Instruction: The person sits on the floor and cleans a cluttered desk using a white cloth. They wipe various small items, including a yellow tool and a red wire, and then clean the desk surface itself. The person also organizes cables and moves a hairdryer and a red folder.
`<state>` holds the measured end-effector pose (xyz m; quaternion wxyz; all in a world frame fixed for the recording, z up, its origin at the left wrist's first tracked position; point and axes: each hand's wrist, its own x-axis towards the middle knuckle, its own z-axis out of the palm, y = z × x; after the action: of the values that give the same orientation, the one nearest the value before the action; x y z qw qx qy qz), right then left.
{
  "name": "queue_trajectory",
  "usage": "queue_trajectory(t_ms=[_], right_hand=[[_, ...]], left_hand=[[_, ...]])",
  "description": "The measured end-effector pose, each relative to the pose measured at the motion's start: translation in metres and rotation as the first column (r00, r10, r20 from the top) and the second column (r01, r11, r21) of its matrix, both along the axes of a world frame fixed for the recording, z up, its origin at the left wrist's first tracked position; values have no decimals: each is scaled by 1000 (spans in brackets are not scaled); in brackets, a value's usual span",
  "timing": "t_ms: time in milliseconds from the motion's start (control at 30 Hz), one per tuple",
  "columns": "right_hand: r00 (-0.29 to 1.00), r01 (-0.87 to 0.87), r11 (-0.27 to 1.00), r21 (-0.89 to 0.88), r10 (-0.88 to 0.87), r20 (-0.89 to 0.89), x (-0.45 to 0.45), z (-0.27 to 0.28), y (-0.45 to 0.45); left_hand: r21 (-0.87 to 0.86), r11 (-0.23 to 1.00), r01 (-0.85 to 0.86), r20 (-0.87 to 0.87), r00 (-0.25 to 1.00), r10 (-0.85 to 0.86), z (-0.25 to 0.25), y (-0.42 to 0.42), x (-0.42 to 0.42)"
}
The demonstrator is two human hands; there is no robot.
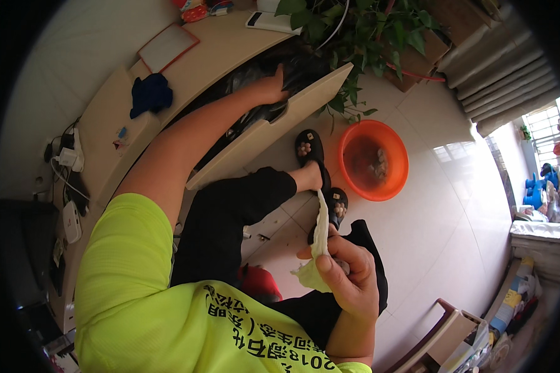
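My left hand (pixel 273 88) reaches over an open drawer (pixel 280 123) lined with what looks like black plastic. Its thumb and a finger are spread apart, and its fingertips are partly hidden near the drawer's edge; nothing shows in it. In my right hand (pixel 350 275), above my lap, a thin pale-green piece (pixel 321 228), perhaps a leaf or a cloth, is pinched between thumb and fingers. One end of it sticks up narrow, while a wider frilled part hangs below the thumb. An orange plastic basin (pixel 396 182) with dark water and some pale lumps stands on the floor beyond my feet.
A leafy potted plant (pixel 354 23) trails over the drawer's far end. On the desk (pixel 219 46) lie a dark blue cloth (pixel 151 94), a red-edged sheet (pixel 168 49) and a white device (pixel 270 22). My feet wear black clogs (pixel 310 147). A chargers-and-cables cluster (pixel 70 156) sits at the left.
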<state>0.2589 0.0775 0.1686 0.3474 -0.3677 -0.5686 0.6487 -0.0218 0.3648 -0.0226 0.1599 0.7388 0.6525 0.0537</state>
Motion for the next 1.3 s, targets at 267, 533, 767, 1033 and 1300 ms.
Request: queue_trajectory(t_ms=[267,533,767,1033,1300], right_hand=[[1000,-5,999,-34,4,-12,7,-2,-1],[993,49,993,-104,-59,-99,9,4,-3],[999,11,991,-132,-17,-44,15,2,-4],[994,79,986,-147,-89,-63,-6,-14,10],[992,97,988,-123,-86,92,-23,-17,12]], left_hand=[[-86,979,-182,-135,976,170,-4,11,-12],[138,967,-215,64,976,208,-14,6,-7],[-97,978,-184,790,584,188,46,8,-20],[19,991,-130,877,478,46,134,-72,-29],[267,949,-166,964,46,-263,268,-202,-9]])
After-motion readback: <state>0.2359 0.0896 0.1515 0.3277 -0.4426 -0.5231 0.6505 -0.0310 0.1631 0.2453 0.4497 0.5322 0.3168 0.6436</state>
